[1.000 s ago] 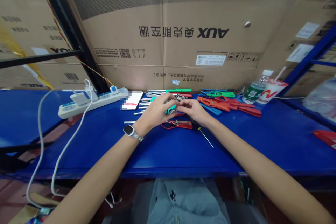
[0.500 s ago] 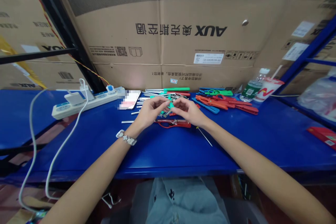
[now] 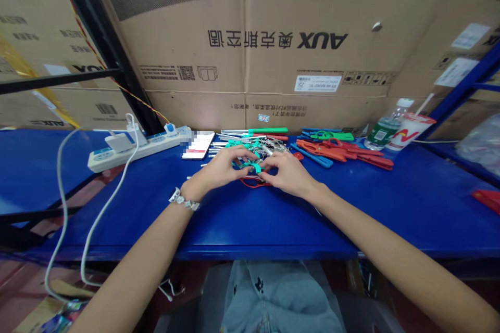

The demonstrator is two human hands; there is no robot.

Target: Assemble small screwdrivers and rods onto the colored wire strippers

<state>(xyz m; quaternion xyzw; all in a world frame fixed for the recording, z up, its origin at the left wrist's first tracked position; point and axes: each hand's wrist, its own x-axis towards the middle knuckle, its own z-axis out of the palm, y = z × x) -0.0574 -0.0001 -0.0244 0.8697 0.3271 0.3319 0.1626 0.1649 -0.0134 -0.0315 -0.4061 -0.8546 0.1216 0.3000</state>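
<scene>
At the middle of the table, my left hand point(image 3: 228, 167) and my right hand point(image 3: 288, 173) meet fingertip to fingertip. Between them is a small teal plastic piece point(image 3: 256, 167), pinched by the fingers of both. Just under the hands lies a red plastic handle shell point(image 3: 253, 182), partly covered by them. Behind my fingers a pile of small metal and wire parts point(image 3: 273, 144) mixes with other teal pieces. Several thin metal tubes point(image 3: 230, 137) lie at the pile's left, some joined to a green handle point(image 3: 269, 130).
Right of the pile are orange-red handle shells point(image 3: 344, 151), a bright green one point(image 3: 332, 136) and blue ones point(image 3: 316, 157). A bottle point(image 3: 385, 130) and paper cup point(image 3: 410, 131) stand behind. At left are a phone-like white slab point(image 3: 198, 145) and a power strip point(image 3: 99, 160) with cables.
The view has shifted slightly. Both hands have come a little lower and nearer to me, with the teal piece still between them. The screwdriver-like rod by my right wrist is now mostly hidden.
</scene>
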